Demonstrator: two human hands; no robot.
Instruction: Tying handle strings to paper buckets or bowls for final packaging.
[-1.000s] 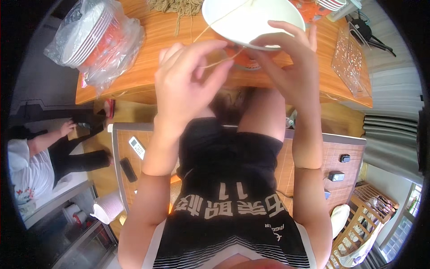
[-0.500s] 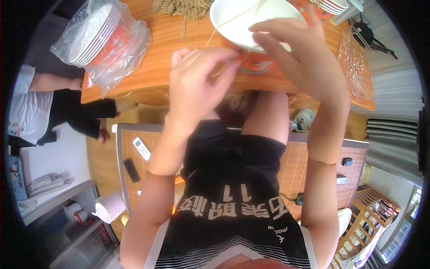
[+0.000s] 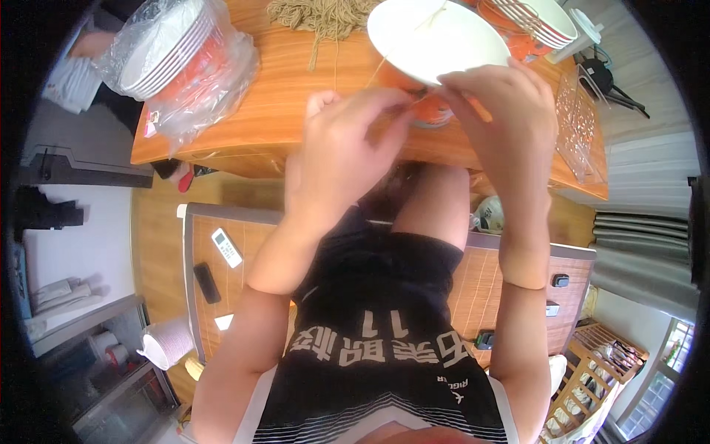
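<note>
My left hand (image 3: 353, 144) is closed in a pinch on a thin tan string (image 3: 379, 68). The string runs up from the fingers across the rim of a white bowl (image 3: 436, 44) with an orange outside. Just right of it, at the bowl's near rim, my right hand (image 3: 506, 107) has thumb and fingertips drawn together; whatever they grip is too small to make out. The two sets of fingertips nearly meet in front of the bowl. A loose bundle of tan string (image 3: 325, 16) lies left of the bowl, one strand trailing toward my left hand.
Plastic-wrapped stacked bowls (image 3: 181, 66) stand at the left of the wooden table (image 3: 277, 96). More stacked bowls (image 3: 536, 26) are at the far right, beside a clear plastic tray (image 3: 580, 133). A remote (image 3: 227, 248) and a phone (image 3: 207, 283) lie on the bamboo-matted seat around me.
My right hand has come down to the bowl's near rim and its spread fingers have closed. My left hand stays pinched. The person at the left has moved away toward the far left.
</note>
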